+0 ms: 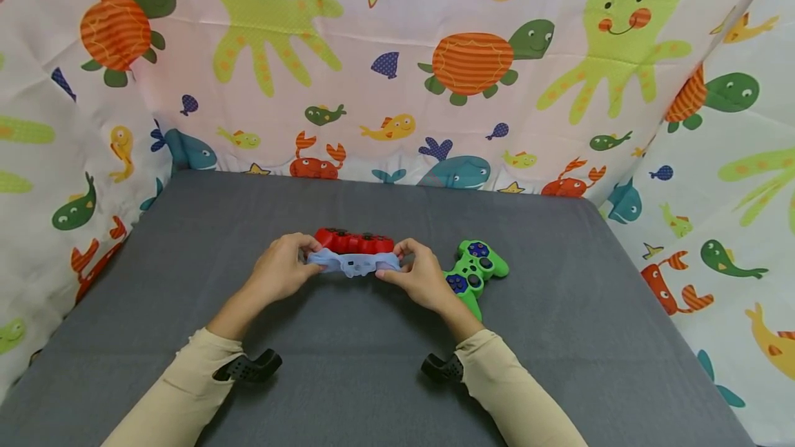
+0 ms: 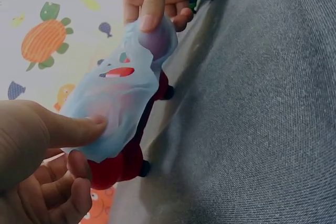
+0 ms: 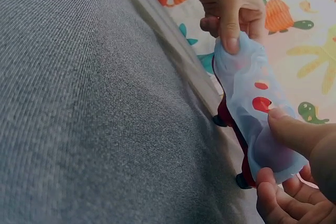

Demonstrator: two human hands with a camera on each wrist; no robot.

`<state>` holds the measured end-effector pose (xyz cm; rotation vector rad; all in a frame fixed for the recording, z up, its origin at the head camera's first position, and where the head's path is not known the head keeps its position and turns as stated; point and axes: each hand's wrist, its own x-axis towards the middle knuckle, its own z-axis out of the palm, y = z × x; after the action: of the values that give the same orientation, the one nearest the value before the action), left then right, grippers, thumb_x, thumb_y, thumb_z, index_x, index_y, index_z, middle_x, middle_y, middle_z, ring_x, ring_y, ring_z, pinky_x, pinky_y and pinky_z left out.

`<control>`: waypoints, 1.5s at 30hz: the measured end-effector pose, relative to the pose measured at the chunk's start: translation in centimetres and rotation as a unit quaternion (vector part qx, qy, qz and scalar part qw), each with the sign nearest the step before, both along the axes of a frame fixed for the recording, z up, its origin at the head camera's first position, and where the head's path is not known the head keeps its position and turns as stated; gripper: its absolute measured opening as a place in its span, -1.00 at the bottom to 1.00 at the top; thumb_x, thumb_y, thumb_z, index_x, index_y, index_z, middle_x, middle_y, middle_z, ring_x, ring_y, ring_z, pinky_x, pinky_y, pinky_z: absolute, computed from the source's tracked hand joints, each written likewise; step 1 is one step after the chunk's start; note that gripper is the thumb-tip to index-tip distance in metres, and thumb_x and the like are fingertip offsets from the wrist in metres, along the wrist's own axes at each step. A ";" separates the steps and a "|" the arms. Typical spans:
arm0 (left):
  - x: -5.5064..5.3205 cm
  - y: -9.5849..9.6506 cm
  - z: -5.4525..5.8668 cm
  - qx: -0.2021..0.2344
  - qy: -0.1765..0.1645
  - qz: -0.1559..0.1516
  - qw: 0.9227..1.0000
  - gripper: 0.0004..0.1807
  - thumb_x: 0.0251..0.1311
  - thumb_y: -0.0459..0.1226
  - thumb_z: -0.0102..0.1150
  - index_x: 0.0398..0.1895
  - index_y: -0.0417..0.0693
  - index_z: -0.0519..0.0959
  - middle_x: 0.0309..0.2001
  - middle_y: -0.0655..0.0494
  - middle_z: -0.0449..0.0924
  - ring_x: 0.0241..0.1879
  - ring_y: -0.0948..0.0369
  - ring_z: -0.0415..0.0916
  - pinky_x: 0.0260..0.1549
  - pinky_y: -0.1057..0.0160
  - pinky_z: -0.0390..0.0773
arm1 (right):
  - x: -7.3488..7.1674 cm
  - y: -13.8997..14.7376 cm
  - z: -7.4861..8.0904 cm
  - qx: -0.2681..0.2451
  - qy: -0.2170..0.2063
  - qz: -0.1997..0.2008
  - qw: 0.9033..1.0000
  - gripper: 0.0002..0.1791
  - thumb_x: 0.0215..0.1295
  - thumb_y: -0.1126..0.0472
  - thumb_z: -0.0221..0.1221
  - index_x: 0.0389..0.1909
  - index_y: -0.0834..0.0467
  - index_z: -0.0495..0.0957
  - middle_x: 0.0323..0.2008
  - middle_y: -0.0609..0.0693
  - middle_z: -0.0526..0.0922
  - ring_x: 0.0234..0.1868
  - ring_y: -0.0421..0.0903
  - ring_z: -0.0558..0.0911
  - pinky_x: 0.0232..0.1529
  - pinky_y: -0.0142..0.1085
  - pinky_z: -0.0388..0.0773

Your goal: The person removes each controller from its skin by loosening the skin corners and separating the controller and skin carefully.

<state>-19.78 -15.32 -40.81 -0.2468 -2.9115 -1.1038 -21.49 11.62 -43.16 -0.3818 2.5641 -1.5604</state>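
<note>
A limp, translucent pale-blue silicone controller cover (image 1: pixel 355 266) with cut-out holes is stretched between both hands. My left hand (image 1: pixel 281 269) pinches its left end, the thumb (image 2: pixel 86 131) lying on the near face. At the other end my right hand (image 1: pixel 424 280) grips it between thumb and fingers. Directly behind the cover is a red game controller (image 1: pixel 354 243) with dark sticks. Both wrist views show the red body (image 2: pixel 128 165) past the cover's edge, and red through its holes. Much of that controller is hidden by the cover.
A green game controller (image 1: pixel 473 272) with blue button pads lies beside my right hand, partly behind that wrist. Grey cloth (image 1: pixel 348 378) covers the table. A curtain (image 1: pixel 397 19) printed with sea animals hangs at the back and sides. Each wrist wears a black camera (image 1: pixel 251 367).
</note>
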 end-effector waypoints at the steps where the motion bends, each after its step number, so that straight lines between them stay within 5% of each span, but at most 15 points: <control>1: 0.1 0.1 0.2 -0.003 -0.002 -0.003 1.000 -0.75 0.13 -0.30 0.43 -0.12 -0.14 0.68 -0.35 -0.02 0.56 -0.49 0.19 0.40 -0.55 0.23 0.34 | 0.0 0.0 0.0 -0.001 -0.002 0.003 1.000 -0.59 0.15 0.21 0.47 -0.13 0.20 0.46 -0.23 0.08 0.48 -0.64 -0.19 0.36 -0.57 -0.39 0.33; 12: 0.3 0.5 0.5 0.015 -0.006 -0.106 0.994 -0.71 0.09 -0.38 0.47 -0.12 -0.18 0.65 -0.16 -0.03 0.57 -0.49 0.26 0.41 -0.48 0.33 0.45 | 0.1 0.2 0.2 0.000 -0.003 0.015 1.000 -0.61 0.16 0.26 0.45 -0.10 0.20 0.47 -0.15 0.11 0.49 -0.64 -0.18 0.35 -0.56 -0.38 0.34; 19: 0.5 0.4 0.4 -0.007 -0.007 -0.138 0.990 -0.77 0.05 -0.40 0.49 -0.22 -0.12 0.66 -0.11 -0.01 0.46 -0.47 0.26 0.37 -0.48 0.35 0.41 | -0.1 0.2 0.1 0.000 0.010 0.012 1.000 -0.62 0.15 0.26 0.46 -0.12 0.22 0.49 -0.18 0.11 0.51 -0.64 -0.20 0.37 -0.56 -0.39 0.35; 24: 0.5 0.3 0.4 0.002 -0.015 -0.157 0.987 -0.70 0.07 -0.38 0.47 -0.10 -0.14 0.68 -0.05 -0.04 0.43 -0.44 0.25 0.35 -0.46 0.36 0.38 | 0.1 0.3 0.2 0.005 0.012 0.010 1.000 -0.62 0.17 0.27 0.45 -0.10 0.21 0.48 -0.18 0.11 0.50 -0.67 -0.20 0.33 -0.59 -0.38 0.32; 31: 0.4 0.2 0.4 0.030 -0.046 -0.162 0.985 -0.67 0.22 -0.28 0.38 0.05 -0.09 0.61 -0.02 -0.08 0.42 -0.51 0.25 0.36 -0.47 0.33 0.40 | -0.1 0.5 -0.2 0.002 0.023 0.016 1.000 -0.60 0.18 0.27 0.44 -0.06 0.22 0.46 -0.13 0.14 0.50 -0.70 -0.25 0.31 -0.61 -0.38 0.30; 45: 0.3 -0.2 0.0 0.075 -0.030 -0.154 0.985 -0.72 0.32 -0.27 0.28 0.05 -0.12 0.61 -0.11 -0.06 0.57 -0.50 0.22 0.41 -0.46 0.31 0.49 | -0.3 0.6 -0.5 0.010 0.041 0.034 0.999 -0.56 0.19 0.27 0.43 0.00 0.24 0.44 -0.10 0.18 0.49 -0.75 -0.31 0.28 -0.62 -0.40 0.29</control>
<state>-19.50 -15.54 -40.79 -0.6910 -2.8884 -1.3848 -21.80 12.18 -43.70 -0.5358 2.5944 -1.5253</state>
